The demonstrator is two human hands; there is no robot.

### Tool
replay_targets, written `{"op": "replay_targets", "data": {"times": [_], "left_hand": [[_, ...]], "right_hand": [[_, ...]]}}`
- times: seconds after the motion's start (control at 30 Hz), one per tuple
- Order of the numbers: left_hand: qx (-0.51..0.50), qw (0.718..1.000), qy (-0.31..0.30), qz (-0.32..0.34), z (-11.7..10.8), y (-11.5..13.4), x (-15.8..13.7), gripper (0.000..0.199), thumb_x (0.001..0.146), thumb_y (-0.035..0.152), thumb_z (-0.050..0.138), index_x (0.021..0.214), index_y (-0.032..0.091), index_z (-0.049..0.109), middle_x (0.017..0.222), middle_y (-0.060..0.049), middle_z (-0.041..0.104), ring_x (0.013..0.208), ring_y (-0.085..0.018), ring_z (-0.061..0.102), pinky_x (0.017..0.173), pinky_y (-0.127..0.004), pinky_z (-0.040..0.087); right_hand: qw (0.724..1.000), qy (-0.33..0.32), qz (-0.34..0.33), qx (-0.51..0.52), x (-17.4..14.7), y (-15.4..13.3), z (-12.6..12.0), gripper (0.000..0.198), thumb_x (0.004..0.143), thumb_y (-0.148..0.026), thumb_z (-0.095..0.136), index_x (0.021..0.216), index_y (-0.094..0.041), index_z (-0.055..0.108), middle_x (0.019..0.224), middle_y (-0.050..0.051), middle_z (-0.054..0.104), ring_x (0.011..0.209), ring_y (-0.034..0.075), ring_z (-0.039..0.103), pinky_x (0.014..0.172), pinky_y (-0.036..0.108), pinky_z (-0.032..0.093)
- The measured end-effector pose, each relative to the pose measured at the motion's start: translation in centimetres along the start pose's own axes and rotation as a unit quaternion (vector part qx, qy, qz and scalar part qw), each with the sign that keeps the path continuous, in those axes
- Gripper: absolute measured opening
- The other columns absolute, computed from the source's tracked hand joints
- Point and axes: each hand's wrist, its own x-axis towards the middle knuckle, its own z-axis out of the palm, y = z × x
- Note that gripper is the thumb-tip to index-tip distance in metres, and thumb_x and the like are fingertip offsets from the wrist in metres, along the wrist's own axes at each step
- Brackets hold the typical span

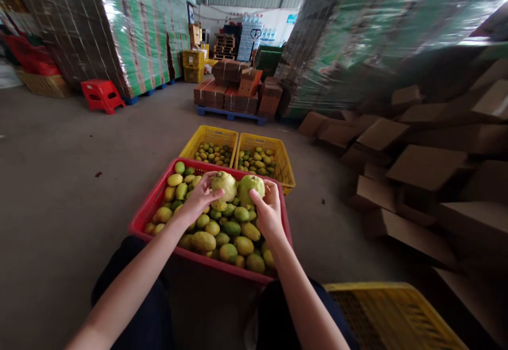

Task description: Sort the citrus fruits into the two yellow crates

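In my left hand (pixel 202 196) is a large pale yellow-green citrus fruit (pixel 224 185), held between thumb and fingers. My right hand (pixel 270 207) grips a second round fruit, a greener citrus (pixel 250 187), with the thumb across its near side. The two fruits are side by side above a red crate (pixel 138 217) in front of my knees. Many smaller lemons (pixel 204 241), yellow to green, fill this crate beneath my hands.
Two yellow crates (pixel 288 167) with more fruit stand beyond the red one. Another yellow crate (pixel 369 287) is at my right knee. Cardboard boxes (pixel 424 167) pile up on the right. A red stool (pixel 102 95), a loaded blue pallet (pixel 230 114) and wrapped stacks (pixel 138 27) lie farther off.
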Motion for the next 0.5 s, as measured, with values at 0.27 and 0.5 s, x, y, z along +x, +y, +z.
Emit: {"op": "replay_targets", "data": {"times": [0.27, 0.5], "left_hand": [[-0.103, 0.991, 0.025, -0.087, 1.0, 0.1, -0.4, 0.065, 0.08, 0.067, 0.038, 0.113, 0.015, 0.057, 0.106, -0.013, 0.066, 0.101, -0.027, 0.064, 0.082, -0.043, 0.055], [-0.086, 0.99, 0.033, -0.107, 2.0, -2.0, -0.4, 0.079, 0.083, 0.076, 0.014, 0.107, 0.017, 0.06, 0.115, -0.015, 0.065, 0.107, -0.03, 0.062, 0.08, -0.048, 0.054]], "right_hand": [[0.997, 0.028, -0.004, -0.073, -0.8, -0.6, 1.0, 0.032, 0.072, -0.041, 0.074, 0.091, -0.024, 0.054, 0.087, -0.003, 0.063, 0.079, 0.014, 0.058, 0.07, 0.025, 0.047], [0.96, 0.085, -0.084, -0.253, -0.6, -0.4, 1.3, 0.036, 0.065, -0.042, 0.08, 0.085, -0.024, 0.055, 0.082, -0.001, 0.06, 0.074, 0.017, 0.054, 0.068, 0.029, 0.044]]}}
